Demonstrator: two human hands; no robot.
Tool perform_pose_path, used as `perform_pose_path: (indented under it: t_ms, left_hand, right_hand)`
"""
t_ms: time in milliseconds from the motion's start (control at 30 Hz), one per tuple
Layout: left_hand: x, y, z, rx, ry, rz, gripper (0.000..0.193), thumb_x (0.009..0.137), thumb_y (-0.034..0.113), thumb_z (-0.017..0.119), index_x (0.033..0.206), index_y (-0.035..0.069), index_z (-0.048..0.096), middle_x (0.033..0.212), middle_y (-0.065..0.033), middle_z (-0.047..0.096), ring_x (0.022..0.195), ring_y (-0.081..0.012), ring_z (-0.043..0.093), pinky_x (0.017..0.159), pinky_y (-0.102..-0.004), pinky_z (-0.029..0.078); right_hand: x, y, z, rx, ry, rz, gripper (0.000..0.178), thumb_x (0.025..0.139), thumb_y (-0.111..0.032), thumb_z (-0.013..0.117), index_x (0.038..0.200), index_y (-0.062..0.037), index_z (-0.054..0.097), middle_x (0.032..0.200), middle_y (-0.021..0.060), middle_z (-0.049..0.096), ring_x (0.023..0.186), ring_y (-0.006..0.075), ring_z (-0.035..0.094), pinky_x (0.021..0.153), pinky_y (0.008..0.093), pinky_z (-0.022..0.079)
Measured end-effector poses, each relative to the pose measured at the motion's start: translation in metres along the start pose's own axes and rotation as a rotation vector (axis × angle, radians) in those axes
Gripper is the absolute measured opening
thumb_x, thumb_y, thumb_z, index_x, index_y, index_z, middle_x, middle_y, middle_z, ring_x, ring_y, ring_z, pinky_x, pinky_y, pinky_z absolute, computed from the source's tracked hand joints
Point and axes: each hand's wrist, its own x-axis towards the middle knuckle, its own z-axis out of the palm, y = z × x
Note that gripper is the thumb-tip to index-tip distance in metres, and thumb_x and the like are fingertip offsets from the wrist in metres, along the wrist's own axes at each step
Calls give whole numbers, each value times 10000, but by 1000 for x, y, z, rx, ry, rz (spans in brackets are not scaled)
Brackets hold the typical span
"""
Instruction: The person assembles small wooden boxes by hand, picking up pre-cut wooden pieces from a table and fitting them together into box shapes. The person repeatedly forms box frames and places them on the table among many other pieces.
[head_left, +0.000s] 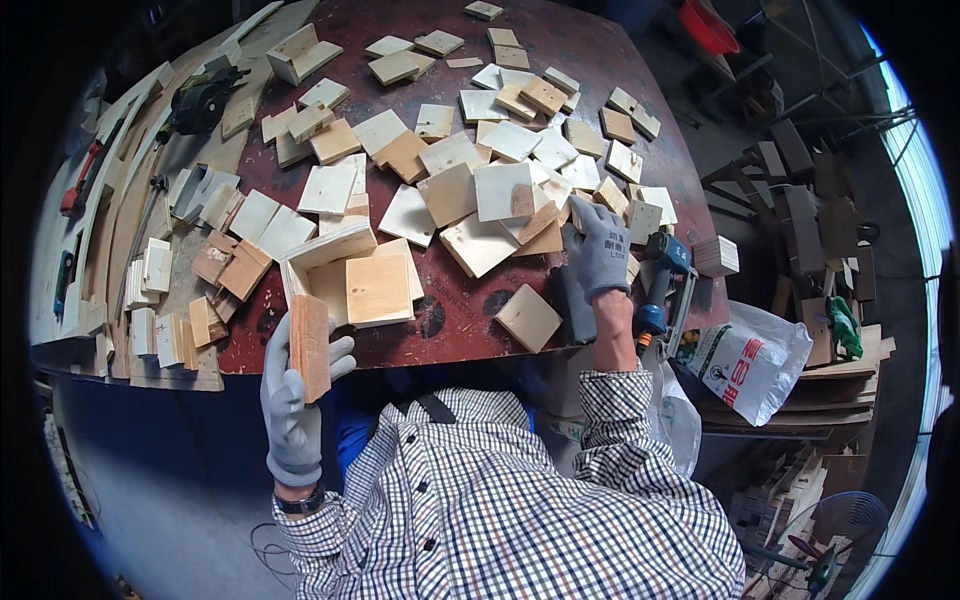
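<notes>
My left hand (291, 425), in a pale grey glove, closes around a reddish-brown wooden block (310, 350) held upright at the table's front edge. Just beyond it stands a partly joined wooden box (380, 288) of light boards, its front corner close to the block. My right hand (600, 252), also gloved, reaches over the right edge of a heap of square wooden pieces (503, 190). Its fingers are spread forward near a small block (611, 196); the fingertips are partly hidden. A blue and black nail gun (662, 275) lies right beside this hand.
More pieces are scattered across the dark red table (455, 325), with one square board (528, 318) near its front edge. Left are long strips, a dark power tool (205, 98) and a red-handled tool (82, 180). A white printed bag (750, 365) sits at the right.
</notes>
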Motion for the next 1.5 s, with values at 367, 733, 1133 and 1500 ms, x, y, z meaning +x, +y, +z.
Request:
perform_pose_path:
  t_ms: [367,733,1133,1500]
  left_hand:
    - [-4,-12,-7,-81,-65,-34,935,1010,539,580,1627,-82,249,1534,-287,508,1326,-411,633,1083,-471,554]
    - [-4,-9,-3,-91,-8,-37,988,948,546,620,1632,-62,249,1519,-299,515,1338,-417,621,1105,-489,541]
    - [-26,-5,-18,-69,64,49,872,1016,493,544,1649,-27,244,1573,-307,462,1375,-464,580,1133,-521,514]
    - [-33,-9,-28,-122,114,74,874,1017,482,561,1641,-44,248,1551,-318,478,1350,-459,601,1107,-502,535]
  right_hand:
    - [-105,-80,-49,-81,-807,191,969,809,-503,831,1553,-93,365,1306,215,603,1124,389,700,894,516,591]
    - [-70,-103,-68,659,-591,217,950,799,-470,849,1545,-10,481,1311,229,625,1045,355,720,903,421,587]
    - [4,-214,-22,230,-480,-341,794,806,-605,814,1318,-54,559,1070,190,640,885,356,744,732,461,609]
    - [21,-203,-8,393,-573,-555,860,772,-384,866,1471,-60,485,1252,189,637,1121,384,665,957,473,534]
